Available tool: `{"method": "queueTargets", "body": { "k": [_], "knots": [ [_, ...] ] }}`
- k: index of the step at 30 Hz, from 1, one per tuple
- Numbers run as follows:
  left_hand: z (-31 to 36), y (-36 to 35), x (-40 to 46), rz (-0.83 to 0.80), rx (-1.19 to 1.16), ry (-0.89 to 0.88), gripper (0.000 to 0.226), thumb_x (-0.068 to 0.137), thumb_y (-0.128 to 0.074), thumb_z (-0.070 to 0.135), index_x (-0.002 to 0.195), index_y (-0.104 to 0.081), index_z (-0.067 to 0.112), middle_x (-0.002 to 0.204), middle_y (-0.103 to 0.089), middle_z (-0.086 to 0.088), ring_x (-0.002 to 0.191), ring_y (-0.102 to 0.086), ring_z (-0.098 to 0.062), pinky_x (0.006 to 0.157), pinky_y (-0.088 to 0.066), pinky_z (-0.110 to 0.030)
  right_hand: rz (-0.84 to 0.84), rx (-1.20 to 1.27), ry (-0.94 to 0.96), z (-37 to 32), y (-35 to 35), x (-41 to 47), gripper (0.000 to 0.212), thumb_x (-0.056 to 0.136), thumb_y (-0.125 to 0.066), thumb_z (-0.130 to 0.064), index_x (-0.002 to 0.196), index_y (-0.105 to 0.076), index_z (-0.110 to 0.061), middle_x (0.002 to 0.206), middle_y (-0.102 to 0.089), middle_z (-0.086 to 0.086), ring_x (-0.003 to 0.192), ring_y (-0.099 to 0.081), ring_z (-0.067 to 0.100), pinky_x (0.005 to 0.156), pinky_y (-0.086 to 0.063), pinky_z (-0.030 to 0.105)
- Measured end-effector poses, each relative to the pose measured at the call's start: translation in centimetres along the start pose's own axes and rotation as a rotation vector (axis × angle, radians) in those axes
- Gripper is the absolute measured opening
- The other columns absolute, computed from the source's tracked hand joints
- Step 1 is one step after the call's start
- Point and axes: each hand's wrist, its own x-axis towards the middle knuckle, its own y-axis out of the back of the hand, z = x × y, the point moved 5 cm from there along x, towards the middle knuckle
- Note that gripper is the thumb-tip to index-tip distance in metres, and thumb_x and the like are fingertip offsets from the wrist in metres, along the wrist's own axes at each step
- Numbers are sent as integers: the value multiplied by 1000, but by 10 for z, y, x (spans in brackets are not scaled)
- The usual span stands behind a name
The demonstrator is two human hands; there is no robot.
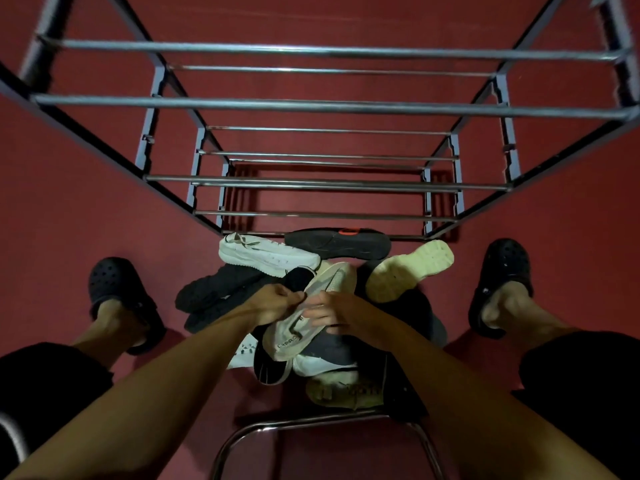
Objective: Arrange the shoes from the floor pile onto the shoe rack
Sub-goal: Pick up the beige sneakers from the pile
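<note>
At the centre of the frame, slightly below the middle, a pale grey-and-white sneaker (304, 320) lies on top of the shoe pile (311, 306), its toe pointing toward the upper right and its heel, marked with lettering, toward the lower left. Both hands are on it. The left hand (275, 303) has its fingers curled at the shoe's upper edge, pinching it near the opening. The right hand (332, 311) holds the shoe's other side, fingers bent around its upper.

Around this shoe the pile spreads over the red floor (86, 209). Just above it, a white sneaker (266, 254) lies on its side, and beside that, toward the upper right, a black shoe (339, 242) shows its dark sole with a red mark. To the right, a cream-soled shoe (408, 271) is turned sole up. To the left lie dark black shoes (214, 292), and below the held sneaker more white, black and worn yellowish shoes are stacked.

The shoe rack (329, 105) fills the upper half of the frame, its metal bars crossing between dark side frames, with its lowest tier touching the top of the pile. No shoe sits on the visible bars.

The person's feet wear black perforated clogs, one at the left (121, 292) and one at the right (502, 278). A curved chrome tube (311, 424) shows at the bottom centre.
</note>
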Motion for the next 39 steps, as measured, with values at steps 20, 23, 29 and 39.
{"method": "queueTargets", "body": {
  "k": [20, 23, 29, 39],
  "knots": [
    [32, 32, 23, -18, 200, -154, 19, 96, -66, 34, 108, -66, 20, 94, -63, 6, 84, -59, -4, 80, -43, -13, 440, -1359, -152, 6, 200, 68, 80, 82, -65, -54, 148, -32, -22, 150, -37, 8, 133, -41, 35, 106, -40, 47],
    [27, 38, 24, -19, 207, -167, 19, 97, -64, 31, 107, -65, 16, 85, -53, 6, 69, -50, 1, 73, -40, -10, 461, -1534, -111, -3, 198, 65, 68, 80, -65, -58, 136, -52, -23, 148, -35, 12, 137, -30, 38, 109, -34, 45],
    [34, 43, 10, 29, 234, -198, 18, 95, -65, 40, 100, -67, 23, 97, -70, 5, 82, -64, -7, 84, -50, -24, 504, -1426, -52, -14, 191, 27, 49, 81, -62, -60, 113, -62, -22, 126, -60, 2, 118, -56, 26, 93, -40, 36],
    [76, 81, -76, 127, 494, -305, 41, 93, -57, 55, 120, -60, 24, 116, -64, 10, 98, -63, -8, 74, -47, -19, 939, -887, 428, -103, 96, -57, 41, 78, -61, -70, 89, -53, -32, 73, -62, -6, 68, -60, 20, 58, -45, 34]
  ]
}}
